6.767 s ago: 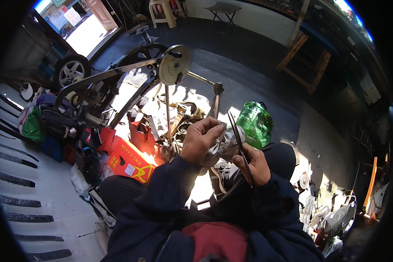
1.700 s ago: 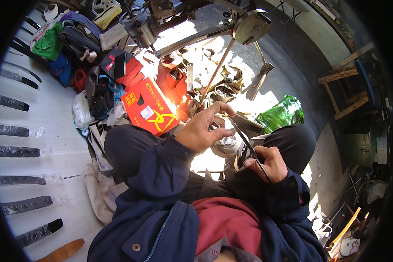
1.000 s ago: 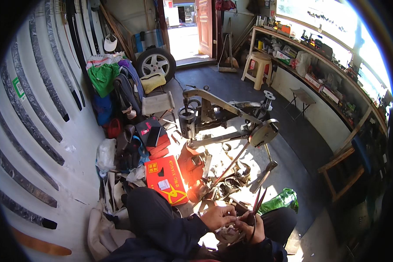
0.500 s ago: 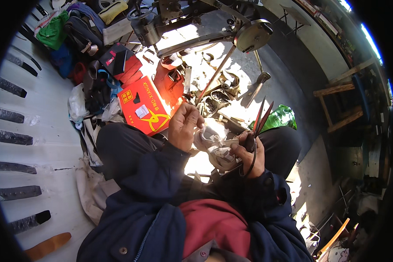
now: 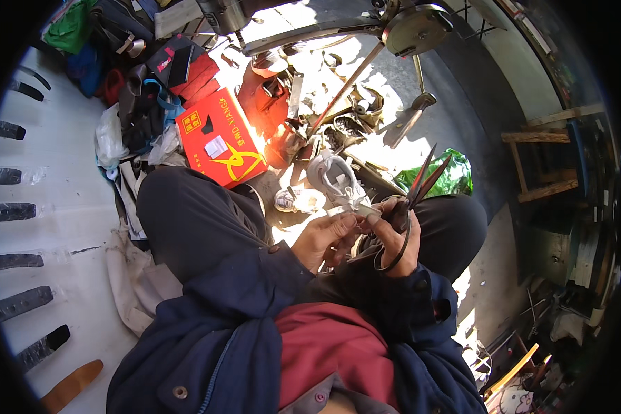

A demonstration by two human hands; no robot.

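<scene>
A light grey lace-up shoe [image 5: 330, 178] sits between my knees, its opening facing up. Just in front of it, my left hand [image 5: 319, 241] is closed, thumb and fingertips pinched at one end of a short pale strip [image 5: 368, 212]. My right hand [image 5: 399, 248] holds a pair of dark-handled scissors [image 5: 421, 185], with the blades pointing up and slightly apart. One handle loop hangs below the fingers, and the right thumb presses near the strip's other end. Whether the strip is attached to the shoe cannot be made out. The fingers partly hide the shoe's near end.
A red shoebox [image 5: 222, 141] lies beyond my left knee. A machine with a handwheel [image 5: 417, 31] stands ahead. Scraps and tools cover the floor around its stand. By my right knee is a green plastic bag [image 5: 455, 172]; a wooden frame [image 5: 541, 162] stands further right.
My left hand has come down and right to meet the strip beside my right hand. The scissor blades have spread a little wider. The view has shifted, showing more of the shoe.
</scene>
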